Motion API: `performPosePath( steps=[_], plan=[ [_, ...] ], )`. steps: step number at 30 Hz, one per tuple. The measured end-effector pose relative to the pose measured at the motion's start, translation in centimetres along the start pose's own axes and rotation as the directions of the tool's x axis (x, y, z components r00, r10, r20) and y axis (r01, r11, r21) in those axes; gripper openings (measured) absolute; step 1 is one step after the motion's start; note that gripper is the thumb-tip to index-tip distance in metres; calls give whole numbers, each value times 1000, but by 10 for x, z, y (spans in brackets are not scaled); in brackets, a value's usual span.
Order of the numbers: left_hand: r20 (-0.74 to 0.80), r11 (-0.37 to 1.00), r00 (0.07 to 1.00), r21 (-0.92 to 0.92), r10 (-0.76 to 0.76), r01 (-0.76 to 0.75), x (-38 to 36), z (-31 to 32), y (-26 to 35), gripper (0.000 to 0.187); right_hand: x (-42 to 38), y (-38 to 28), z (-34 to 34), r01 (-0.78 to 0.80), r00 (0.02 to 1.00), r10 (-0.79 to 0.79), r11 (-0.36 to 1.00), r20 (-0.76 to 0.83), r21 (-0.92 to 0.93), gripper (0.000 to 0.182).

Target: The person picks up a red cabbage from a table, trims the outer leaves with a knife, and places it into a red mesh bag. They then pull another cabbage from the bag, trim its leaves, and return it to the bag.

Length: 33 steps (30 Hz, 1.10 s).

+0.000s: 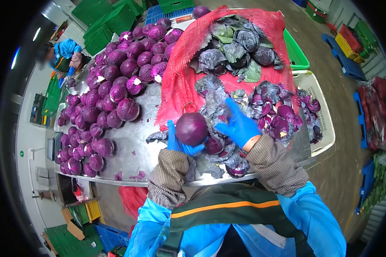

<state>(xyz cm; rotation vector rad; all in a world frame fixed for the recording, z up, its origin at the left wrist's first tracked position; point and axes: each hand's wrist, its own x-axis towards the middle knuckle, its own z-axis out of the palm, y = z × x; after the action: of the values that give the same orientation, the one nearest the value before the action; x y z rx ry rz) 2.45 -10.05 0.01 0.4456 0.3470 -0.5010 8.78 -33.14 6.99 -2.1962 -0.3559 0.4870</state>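
Note:
A peeled red cabbage (191, 129), smooth and purple, rests in my blue-gloved left hand (178, 143), whose fingers cup it from the left and below. My right hand (240, 124), also gloved in blue, is just right of that cabbage with its fingers apart and nothing in them. Beneath and around it lie loose outer cabbage leaves (274, 113), dull grey-green and purple. Behind my hands, a red mesh sack (180, 81) lies with its mouth toward me, and unpeeled cabbages (231, 47) with dark leaves sit in it.
Peeled cabbages (111, 90) are heaped on the left of the metal table (137, 165). A white crate (324, 115) with leaves stands at the table's right edge, a green crate (296, 49) behind it. Another person (66, 55) in blue stands at the far left.

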Motion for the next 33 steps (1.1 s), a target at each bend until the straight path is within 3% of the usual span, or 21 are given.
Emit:
performPosePath(
  steps=[1,2,3,4,5,6,8,9,10,11,12,13,14,15,16,18,20,23,29,33],
  plan=[
    [-72,990,997,140,35,-25,-2,11,3,79,0,-16,-2,-83,969,76,996,234,21,75],
    [-117,930,984,357,135,-85,-9,25,-2,73,5,-9,6,-68,972,-9,945,234,319,74],
    [-312,832,940,551,140,59,-15,64,2,78,12,4,21,-53,974,-89,808,210,587,73],
    [-97,664,946,734,308,-140,-21,61,-2,87,16,6,27,-35,974,-160,597,161,801,71],
    [149,436,896,832,418,-342,-27,57,-6,98,15,6,28,-92,943,-286,268,171,959,66],
    [283,183,833,894,476,-409,-19,37,-3,116,21,18,33,-470,758,-550,-90,350,878,64],
    [386,129,692,813,609,-567,-5,29,-18,117,16,13,42,-676,672,-609,-271,421,685,61],
    [433,87,608,764,665,-639,4,31,-25,117,26,45,66,-773,565,-658,-212,497,598,58],
    [329,203,606,738,724,-643,7,34,-32,114,36,76,90,-854,447,-694,-143,564,501,56],
    [269,190,647,814,713,-549,9,19,-33,113,30,67,85,-788,604,-306,-93,736,608,53],
    [205,177,680,877,704,-448,16,-8,-34,112,37,77,96,-594,778,33,365,628,717,49],
    [138,162,707,927,694,-339,20,-30,-37,110,43,88,107,-374,918,233,776,321,507,45],
    [172,-84,684,983,709,-161,21,-40,-39,97,40,92,105,-118,989,76,924,128,364,42],
    [62,4,710,996,702,-91,24,-45,-39,96,36,96,99,133,991,-129,979,-31,156,39],
    [-49,90,728,996,684,-19,29,-48,-38,95,31,92,92,347,925,-357,933,-135,-92,37],
    [-229,235,731,967,643,96,46,-70,-31,96,12,63,72,290,956,-294,932,15,-216,32],
    [-281,136,750,958,598,251,48,-45,-20,99,-1,28,56,207,976,-171,922,135,-327,26],
    [-381,49,760,906,527,420,44,-10,-8,105,7,30,63,135,980,-46,867,193,-479,28],
    [-447,-13,741,852,501,523,53,-4,-5,107,24,50,75,222,975,-195,842,106,-492,17],
    [-481,-25,734,829,481,559,54,2,-1,106,25,43,78,198,980,-156,835,124,-513,16]
  ],
)
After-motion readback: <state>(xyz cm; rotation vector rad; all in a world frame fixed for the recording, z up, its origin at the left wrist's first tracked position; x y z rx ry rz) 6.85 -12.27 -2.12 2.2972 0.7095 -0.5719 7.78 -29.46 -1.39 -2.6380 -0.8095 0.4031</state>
